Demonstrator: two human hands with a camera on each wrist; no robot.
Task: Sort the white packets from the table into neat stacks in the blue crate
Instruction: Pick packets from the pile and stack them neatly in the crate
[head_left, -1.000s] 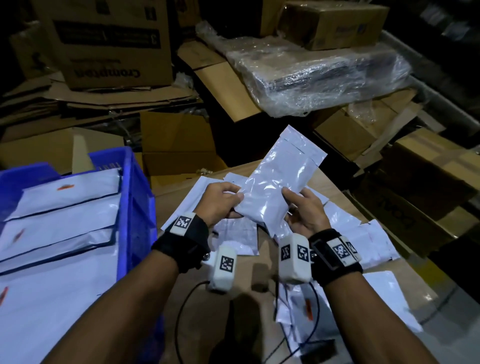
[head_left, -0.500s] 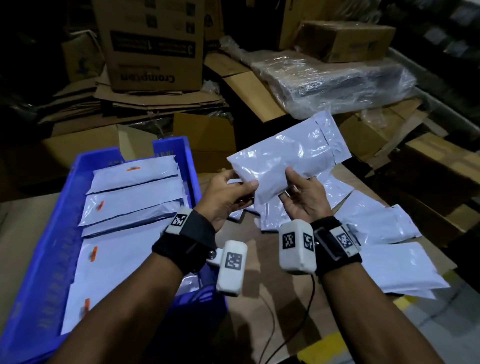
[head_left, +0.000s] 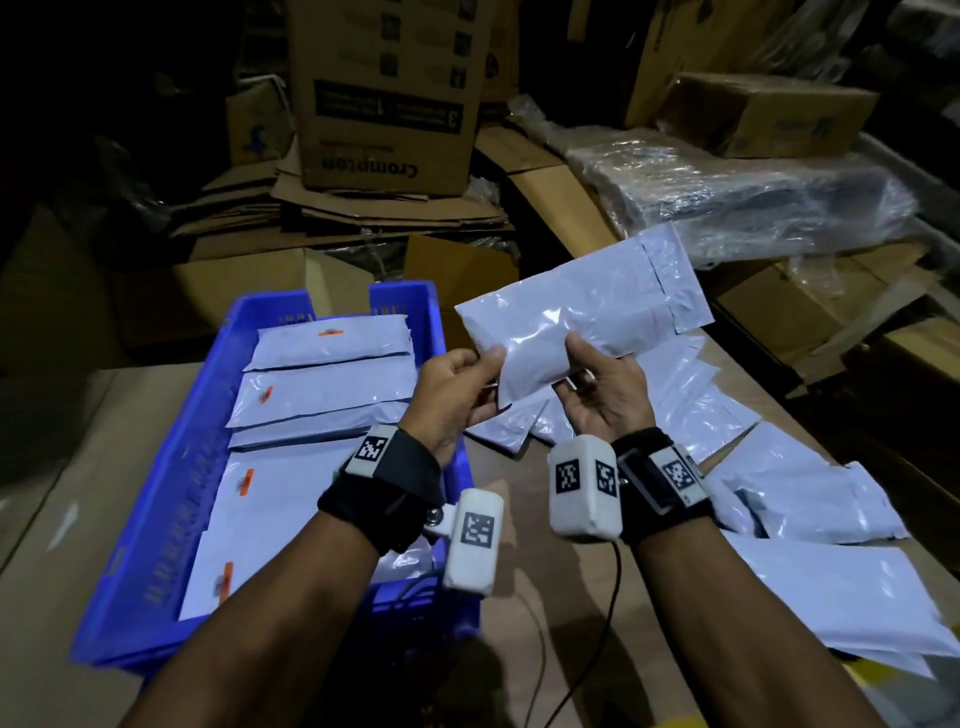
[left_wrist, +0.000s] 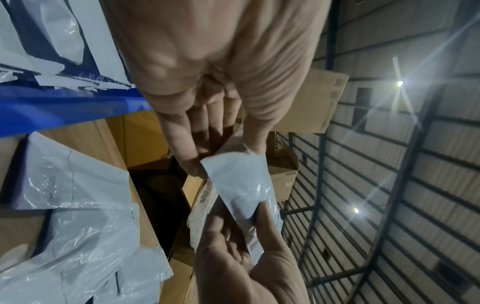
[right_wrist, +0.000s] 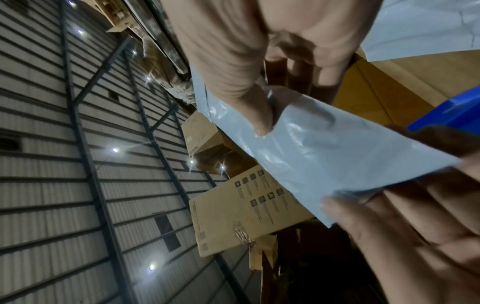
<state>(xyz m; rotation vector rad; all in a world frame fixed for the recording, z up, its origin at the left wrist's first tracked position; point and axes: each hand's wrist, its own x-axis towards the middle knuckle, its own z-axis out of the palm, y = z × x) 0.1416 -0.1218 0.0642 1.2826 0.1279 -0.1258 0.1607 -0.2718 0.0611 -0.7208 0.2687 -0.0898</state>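
Observation:
Both hands hold one white packet (head_left: 582, 312) up in the air between the blue crate (head_left: 156, 499) and the pile of loose white packets (head_left: 810, 499) on the table. My left hand (head_left: 457, 389) pinches the packet's near left corner with thumb and fingers. My right hand (head_left: 597, 384) pinches its lower edge, thumb on top. In the left wrist view the packet (left_wrist: 241, 185) runs from my left hand's fingertips to the right hand. In the right wrist view my thumb presses the packet (right_wrist: 337, 152). Rows of packets (head_left: 332, 384) lie stacked in the crate.
The table (head_left: 561, 649) is covered in brown cardboard. Behind it stand cardboard boxes (head_left: 384, 93) and flattened cartons. A plastic-wrapped bundle (head_left: 737, 187) lies at the back right. Cables from the wrist cameras hang over the table's near part.
The packet has turned from steeply tilted to nearly level and moved left toward the crate. The head view has swung left, showing more of the crate.

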